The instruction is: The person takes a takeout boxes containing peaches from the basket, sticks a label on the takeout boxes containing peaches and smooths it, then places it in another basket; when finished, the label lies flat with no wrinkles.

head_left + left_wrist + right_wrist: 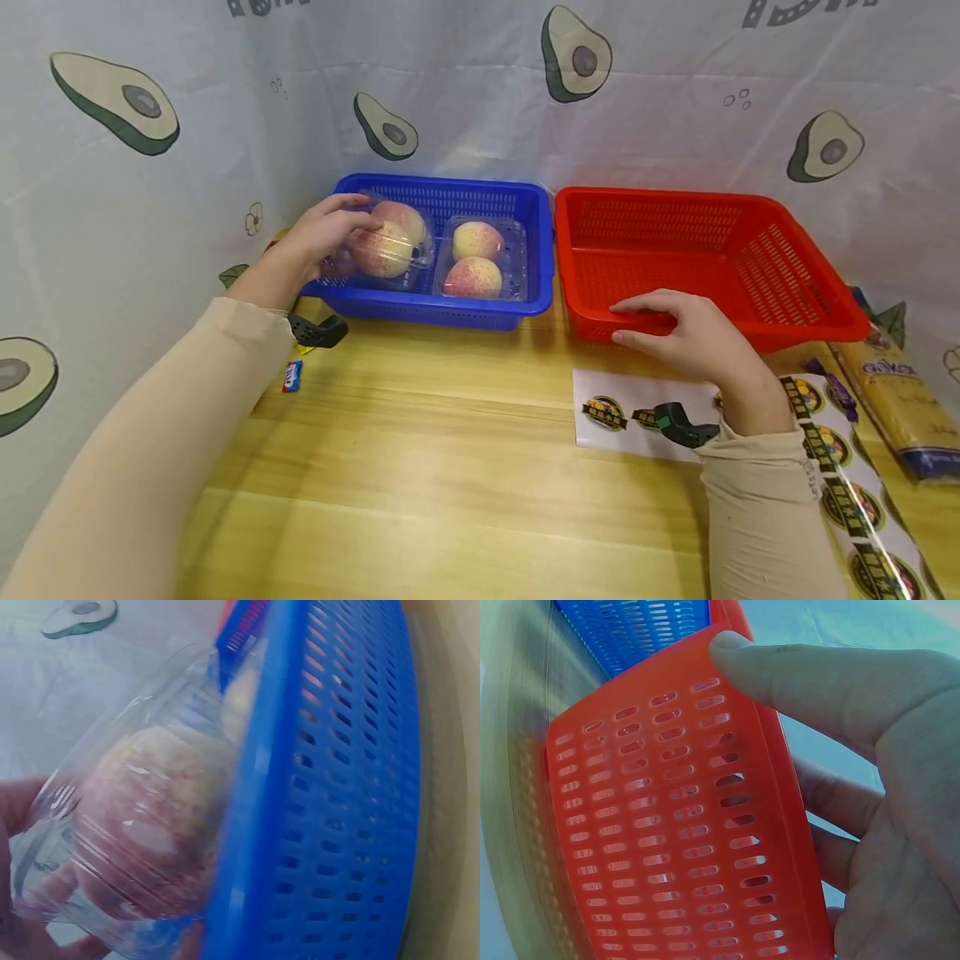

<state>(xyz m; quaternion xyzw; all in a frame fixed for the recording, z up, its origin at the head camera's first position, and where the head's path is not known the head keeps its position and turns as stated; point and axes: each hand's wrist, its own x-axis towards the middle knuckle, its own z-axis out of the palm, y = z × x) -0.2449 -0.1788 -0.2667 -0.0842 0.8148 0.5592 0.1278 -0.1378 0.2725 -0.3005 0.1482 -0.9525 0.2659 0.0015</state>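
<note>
In the head view my left hand [318, 237] grips a clear plastic clamshell box of peaches [386, 250] at the left end of the blue basket [480, 315]. The left wrist view shows the box [150, 825] tilted beside the basket's rim, a blushed peach behind the film. Another clear box [517, 258] with two peaches lies in the basket's right half. My right hand [697, 337] is at the front rim of the red basket [780, 212]. Its thumb [802, 675] lies outside the rim and its fingers are beyond it, loosely bent, with a gap between.
A white sheet of round fruit labels [596, 433] lies under my right wrist. Along the right edge stretches a longer label strip [862, 508], beside a yellow packet [907, 392]. A small blue-and-red wrapper [292, 377] sits at left. An avocado-print curtain [480, 108] hangs behind the baskets.
</note>
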